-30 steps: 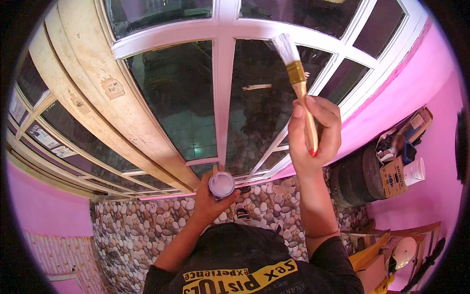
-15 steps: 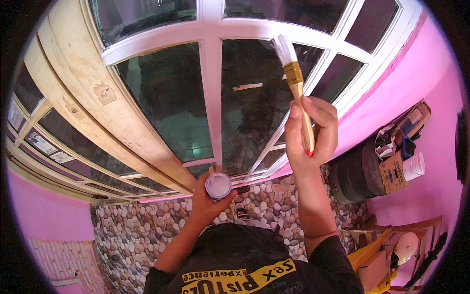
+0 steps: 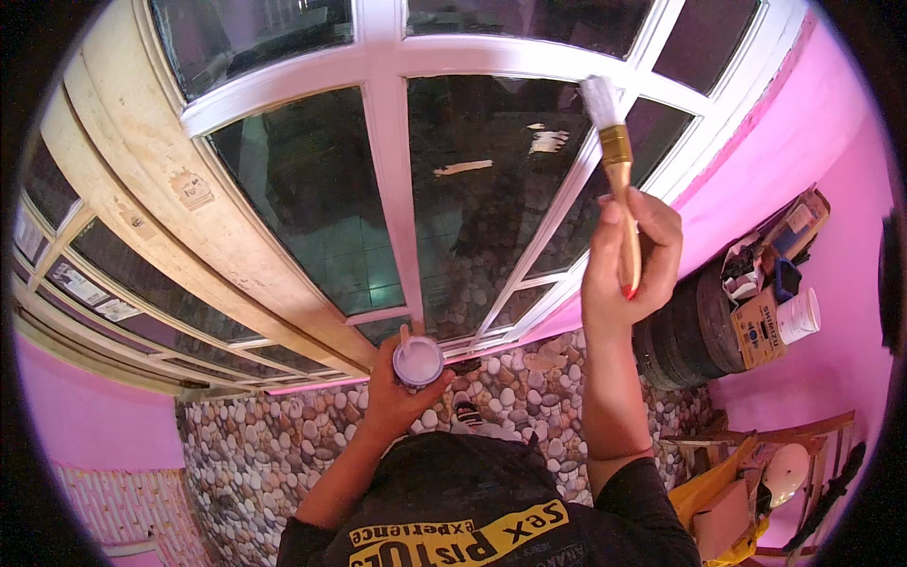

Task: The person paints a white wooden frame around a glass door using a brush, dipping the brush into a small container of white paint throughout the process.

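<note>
Leaning slightly, the brush (image 3: 616, 151) is clamped by its handle between thumb and fingers of the right hand (image 3: 609, 279), its bristles at the white frame (image 3: 491, 59); whether contact is made cannot be told. Below and to the left, the cup (image 3: 440, 365) is clasped by the left hand (image 3: 392, 397), a stick (image 3: 405, 337) resting in it. The glass (image 3: 472, 227) is marked with pale smears (image 3: 548, 142).

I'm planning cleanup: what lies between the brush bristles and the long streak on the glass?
Between bristles and streak, the head view shows smaller pale marks on dark glass.
</note>
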The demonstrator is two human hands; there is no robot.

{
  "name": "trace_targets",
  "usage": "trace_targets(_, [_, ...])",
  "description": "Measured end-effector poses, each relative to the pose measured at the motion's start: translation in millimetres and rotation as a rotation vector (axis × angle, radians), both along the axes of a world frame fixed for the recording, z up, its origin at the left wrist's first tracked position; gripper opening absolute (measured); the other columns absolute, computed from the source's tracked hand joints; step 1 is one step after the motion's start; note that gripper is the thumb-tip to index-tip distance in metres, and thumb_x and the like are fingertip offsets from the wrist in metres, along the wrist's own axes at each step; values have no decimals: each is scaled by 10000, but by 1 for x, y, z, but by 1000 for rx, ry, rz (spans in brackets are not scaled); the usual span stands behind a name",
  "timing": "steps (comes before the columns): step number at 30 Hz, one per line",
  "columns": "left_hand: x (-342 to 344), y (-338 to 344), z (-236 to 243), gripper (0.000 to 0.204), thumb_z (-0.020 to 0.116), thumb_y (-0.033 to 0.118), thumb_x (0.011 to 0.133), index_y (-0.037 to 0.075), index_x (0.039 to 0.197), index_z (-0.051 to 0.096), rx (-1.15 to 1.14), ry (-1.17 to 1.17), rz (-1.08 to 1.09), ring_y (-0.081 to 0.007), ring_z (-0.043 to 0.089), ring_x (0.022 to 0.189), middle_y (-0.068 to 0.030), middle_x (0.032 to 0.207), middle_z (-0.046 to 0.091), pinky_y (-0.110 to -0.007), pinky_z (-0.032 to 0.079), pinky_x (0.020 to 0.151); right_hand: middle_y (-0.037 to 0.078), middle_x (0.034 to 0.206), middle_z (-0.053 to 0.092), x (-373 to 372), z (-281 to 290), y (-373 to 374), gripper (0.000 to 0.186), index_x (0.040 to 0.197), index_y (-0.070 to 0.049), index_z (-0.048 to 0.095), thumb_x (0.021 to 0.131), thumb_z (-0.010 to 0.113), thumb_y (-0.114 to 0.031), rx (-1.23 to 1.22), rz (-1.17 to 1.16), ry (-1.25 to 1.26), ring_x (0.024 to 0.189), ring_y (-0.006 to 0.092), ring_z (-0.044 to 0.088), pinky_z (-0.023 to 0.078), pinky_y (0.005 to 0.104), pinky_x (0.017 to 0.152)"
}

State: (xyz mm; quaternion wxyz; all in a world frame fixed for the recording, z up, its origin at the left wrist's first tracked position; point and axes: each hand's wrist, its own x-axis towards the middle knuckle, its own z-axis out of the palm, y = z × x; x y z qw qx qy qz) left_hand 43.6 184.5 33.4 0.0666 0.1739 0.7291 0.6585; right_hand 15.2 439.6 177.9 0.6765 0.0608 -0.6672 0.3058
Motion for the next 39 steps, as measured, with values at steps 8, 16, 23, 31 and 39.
trace_targets(8, [1,3,-5,673,866,122,774,24,1295,450,53,-22,-12,-161,613,1015,-77,1118,598,-315,506,908,172,941,672,-7,10,-6,240,1039,18,642,816,723,59,177,-15,-10,804,252,667,531,312,706])
trace_targets(16, [2,4,-6,677,865,122,775,26,1303,453,43,-21,16,-160,614,1022,-79,1129,607,-315,508,909,132,1010,622,1,6,24,182,1084,51,608,920,677,14,59,-103,-34,857,149,633,513,260,752])
trace_targets(23, [0,8,-2,643,851,102,788,35,1291,457,12,-1,-19,-151,613,1026,-69,1135,607,-314,505,918,177,957,671,2,9,11,222,1037,25,641,833,726,38,147,-34,-28,856,253,669,526,324,775])
trace_targets(31, [0,5,-3,632,851,114,794,40,1280,454,-28,41,4,-147,603,1032,-67,1122,599,-305,497,911,152,1032,613,6,7,26,177,1095,63,586,926,637,49,89,-101,-33,847,173,650,548,284,760])
trace_targets(39, [2,0,2,670,875,193,781,29,1275,455,30,-8,19,-173,604,1054,-83,1127,604,-329,492,926,178,966,656,-1,5,-35,318,1083,32,618,792,740,70,254,231,-29,810,275,665,538,329,684])
